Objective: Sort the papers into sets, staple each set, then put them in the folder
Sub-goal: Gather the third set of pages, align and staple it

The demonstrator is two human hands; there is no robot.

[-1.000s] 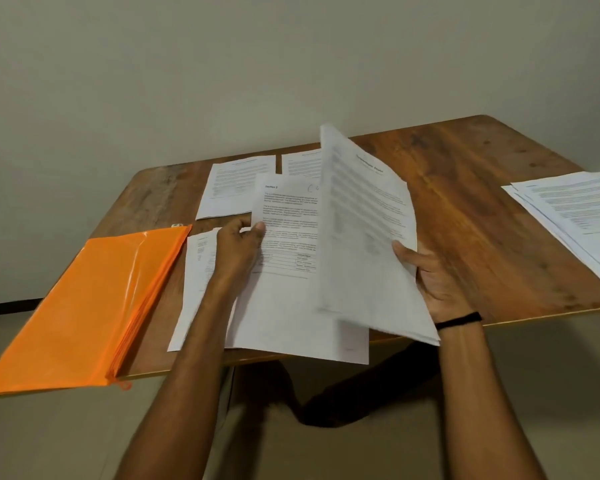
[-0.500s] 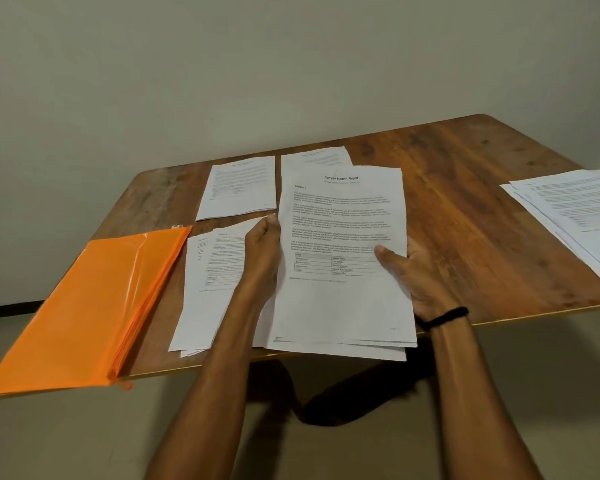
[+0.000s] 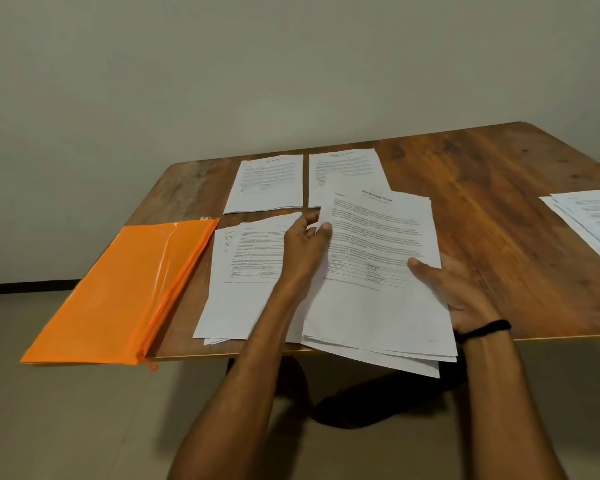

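Note:
A stack of several printed sheets lies at the table's near edge, partly hanging over it, its top sheet headed like a report. My left hand pinches the left edge of that stack near its upper corner. My right hand holds the stack's right side, thumb on top and fingers underneath. A second loose pile of papers lies to the left, partly under my left forearm. Two more sheets lie further back. The orange zip folder rests at the table's left corner, overhanging the edge.
Another fanned pile of papers lies at the right edge of the wooden table. A plain wall stands close behind the table. No stapler is in view.
The sheet my right hand held raised a second ago has been laid flat on top of the stack. My left hand has shifted from the left pile to the stack's left edge.

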